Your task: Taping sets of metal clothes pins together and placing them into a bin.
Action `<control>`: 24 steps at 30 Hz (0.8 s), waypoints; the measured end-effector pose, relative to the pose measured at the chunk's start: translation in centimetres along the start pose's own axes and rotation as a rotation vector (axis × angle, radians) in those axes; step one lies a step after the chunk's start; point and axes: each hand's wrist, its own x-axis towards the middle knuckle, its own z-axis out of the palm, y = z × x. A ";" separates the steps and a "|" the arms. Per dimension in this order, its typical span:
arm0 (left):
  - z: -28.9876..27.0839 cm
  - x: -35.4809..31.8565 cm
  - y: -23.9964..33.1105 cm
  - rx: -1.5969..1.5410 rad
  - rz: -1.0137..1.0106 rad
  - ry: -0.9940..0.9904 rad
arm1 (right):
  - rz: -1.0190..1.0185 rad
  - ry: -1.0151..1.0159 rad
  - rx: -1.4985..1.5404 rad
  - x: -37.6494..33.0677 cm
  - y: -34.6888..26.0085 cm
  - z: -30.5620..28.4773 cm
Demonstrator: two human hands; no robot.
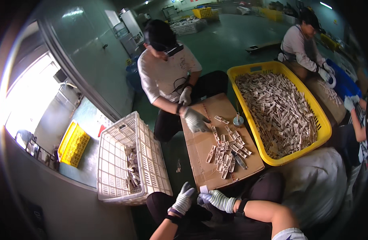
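My right hand point(219, 200), in a striped white work glove, is closed on a small whitish piece point(204, 189) at the near edge of a cardboard surface point(200, 154). My left hand point(182, 201), also gloved, is just left of it, fingers stretched up and apart, with nothing visible in them. On the cardboard lies a loose heap of small beige plastic parts point(225, 157), oblong with openings. A dark-handled knife-like tool point(239, 161) rests among them. Behind the heap is a round metal object with an upright stem point(238, 120).
Across the cardboard, a co-worker's gloved hand point(195, 120) reaches toward the parts. A yellow crate point(278, 161) full of similar parts is at right. A white slatted crate point(120, 192) with some pieces stands at left. Another person point(300, 46) sits far right beside a blue bin point(344, 78).
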 end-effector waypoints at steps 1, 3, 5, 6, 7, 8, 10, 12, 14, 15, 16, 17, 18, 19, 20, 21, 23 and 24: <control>-0.8 -0.2 -1.6 -0.068 0.012 -0.034 | 0.009 0.026 -0.019 0.0 -0.7 1.0; -1.7 -0.6 -4.0 -0.157 0.041 -0.102 | 0.059 -0.029 -0.007 0.1 -0.6 1.7; -2.5 -0.3 -5.7 -0.157 0.056 -0.108 | 0.091 -0.019 -0.063 0.0 -0.4 2.2; -2.7 -0.3 -5.9 -0.172 0.056 -0.109 | 0.144 0.005 -0.031 -0.5 -0.5 2.4; -3.0 -0.3 -6.1 -0.194 0.033 -0.147 | 0.195 0.030 0.002 -0.8 -0.5 2.5; -3.2 -0.2 -6.2 -0.213 0.010 -0.185 | 0.203 0.032 -0.006 -1.0 0.0 2.5; -3.8 0.2 -6.0 -0.225 0.011 -0.195 | 0.214 0.061 0.009 -1.0 1.0 2.7; -3.7 0.3 -6.3 -0.262 0.040 -0.204 | 0.194 0.078 -0.009 -1.0 1.2 2.5; -3.7 0.3 -6.5 -0.275 0.008 -0.192 | 0.255 0.090 0.065 -0.9 1.1 2.1; -3.8 0.3 -6.5 -0.278 -0.013 -0.171 | 0.259 0.089 0.064 -0.8 1.2 2.1; -3.9 0.5 -6.7 -0.281 -0.014 -0.169 | 0.260 0.080 0.048 -0.5 1.6 1.8; -4.0 0.9 -6.8 -0.246 -0.004 -0.174 | 0.260 0.071 0.033 -0.2 2.0 1.5; -4.1 1.0 -7.1 -0.211 0.002 -0.177 | 0.265 0.071 0.035 0.1 2.5 1.2; -3.9 1.2 -7.2 -0.210 -0.001 -0.179 | 0.258 0.093 -0.019 0.6 3.2 0.6; -3.6 1.2 -7.2 -0.207 0.007 -0.163 | 0.252 0.114 -0.074 1.0 3.9 0.0; -3.4 1.4 -7.2 -0.202 0.017 -0.147 | 0.249 0.116 -0.070 1.7 4.9 -0.6; -3.0 1.6 -7.2 -0.180 -0.008 -0.129 | 0.195 0.081 -0.018 2.7 6.5 -1.9; -3.4 1.6 -7.3 -0.165 -0.029 -0.093 | 0.198 0.074 -0.014 2.5 6.1 -1.4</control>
